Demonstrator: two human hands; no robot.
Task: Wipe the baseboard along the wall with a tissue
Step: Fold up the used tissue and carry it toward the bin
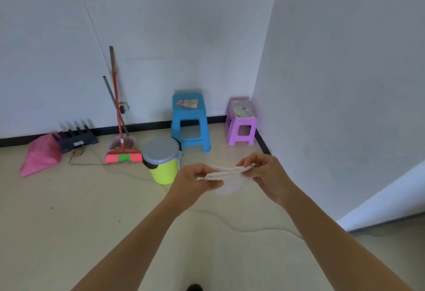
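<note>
A white tissue (230,179) is stretched between both hands in front of me, above the floor. My left hand (195,181) pinches its left end, and my right hand (264,171) pinches its right end. A black baseboard (147,126) runs along the foot of the far wall and continues along the right wall, where the baseboard (263,142) passes the corner. Both hands are well short of it, at about the middle of the view.
A lime bin with a grey lid (162,159) stands just left of my hands. Against the far wall are a blue stool (189,120), a purple stool (241,120), a red broom with dustpan (122,150), a black rack (76,137) and a pink bag (41,155).
</note>
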